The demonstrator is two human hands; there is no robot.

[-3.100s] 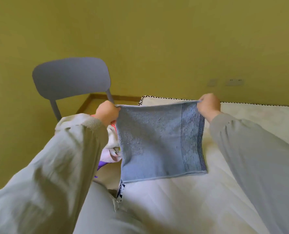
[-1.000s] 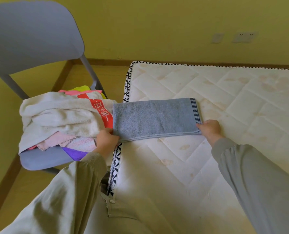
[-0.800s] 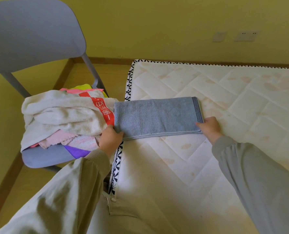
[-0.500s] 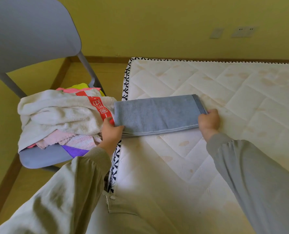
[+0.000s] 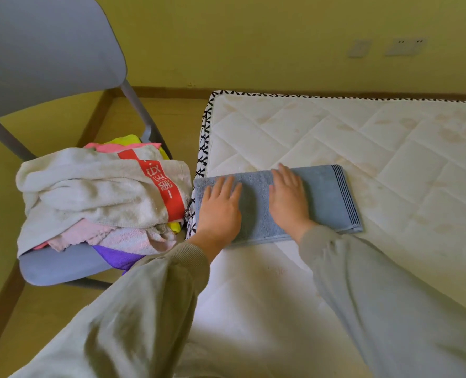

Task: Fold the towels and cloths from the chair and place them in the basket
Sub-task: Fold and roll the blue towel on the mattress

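A blue towel (image 5: pixel 327 197), folded into a long strip with dark stripes at its right end, lies on the mattress (image 5: pixel 335 137) near its left edge. My left hand (image 5: pixel 221 207) presses flat on the towel's left part with straight fingers. My right hand (image 5: pixel 289 199) presses flat on its middle, palm down. On the grey chair (image 5: pixel 54 264) to the left sits a heap of cloths: a white towel with a red band (image 5: pixel 95 189) on top, pink, yellow and purple cloths under it. No basket is in view.
The chair's backrest (image 5: pixel 43 47) rises at the upper left. A yellow-green wall with sockets (image 5: pixel 403 46) runs behind the mattress. A strip of wooden floor (image 5: pixel 172 115) separates chair and mattress. The mattress stretches bare to the right of the towel.
Both hands let go of the towel's ends and moved inward onto its top, where they now press flat. Three seconds ago the towel hung unfolded between them.
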